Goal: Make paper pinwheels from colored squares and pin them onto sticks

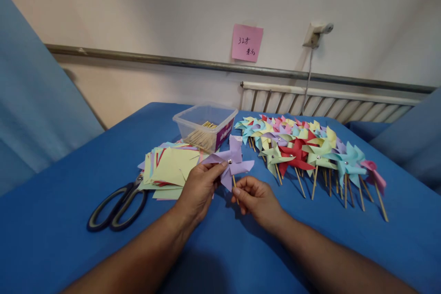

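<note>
A purple paper pinwheel [236, 168] with a silver pin at its centre is held up over the blue table. My left hand [201, 183] pinches it near the pin, thumb on the front of the paper and the other fingers behind. Below the blades, my right hand [257, 200] is closed on the pinwheel's thin wooden stick [234, 183]. To the left of my left hand lies a stack of coloured paper sheets [170, 165], pale yellow on top. Dark-handled scissors [119, 206] rest beside the stack, their blades hidden under the paper.
A clear plastic box [206, 121] holding wooden sticks stands behind the paper. Many finished pinwheels [296, 154] lie in rows at the right of the blue table [62, 220]. Behind are a radiator [275, 98], a metal rail [165, 61] and a pink note [247, 42] on the wall.
</note>
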{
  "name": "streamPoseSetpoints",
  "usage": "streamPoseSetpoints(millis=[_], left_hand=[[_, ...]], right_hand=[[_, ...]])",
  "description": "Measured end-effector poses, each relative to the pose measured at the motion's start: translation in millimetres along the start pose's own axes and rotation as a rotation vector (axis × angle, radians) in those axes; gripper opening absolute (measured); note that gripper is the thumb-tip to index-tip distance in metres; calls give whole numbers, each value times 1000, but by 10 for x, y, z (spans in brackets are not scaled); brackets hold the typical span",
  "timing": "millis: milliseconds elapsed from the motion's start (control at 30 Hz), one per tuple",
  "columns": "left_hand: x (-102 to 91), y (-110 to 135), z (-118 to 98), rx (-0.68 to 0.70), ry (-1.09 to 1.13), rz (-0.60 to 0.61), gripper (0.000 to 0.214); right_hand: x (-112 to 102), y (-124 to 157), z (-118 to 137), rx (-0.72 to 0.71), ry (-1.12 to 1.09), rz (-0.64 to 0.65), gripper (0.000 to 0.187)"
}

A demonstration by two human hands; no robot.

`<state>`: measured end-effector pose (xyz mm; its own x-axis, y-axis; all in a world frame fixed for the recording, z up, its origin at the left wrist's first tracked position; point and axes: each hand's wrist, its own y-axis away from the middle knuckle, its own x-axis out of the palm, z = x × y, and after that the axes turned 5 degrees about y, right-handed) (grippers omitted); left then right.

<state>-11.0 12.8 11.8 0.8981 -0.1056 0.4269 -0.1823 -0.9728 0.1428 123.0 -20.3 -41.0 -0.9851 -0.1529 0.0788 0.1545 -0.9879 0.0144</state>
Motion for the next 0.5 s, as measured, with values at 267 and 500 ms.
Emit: streamPoseSetpoints(millis=[267, 500], left_hand=[[28, 33, -25, -10, -22, 51, 25], [7, 34, -25, -21, -21, 65, 25]], right_hand=[[29, 21, 20, 25, -37, 16, 31], [54, 51, 45, 31, -49, 44, 33]])
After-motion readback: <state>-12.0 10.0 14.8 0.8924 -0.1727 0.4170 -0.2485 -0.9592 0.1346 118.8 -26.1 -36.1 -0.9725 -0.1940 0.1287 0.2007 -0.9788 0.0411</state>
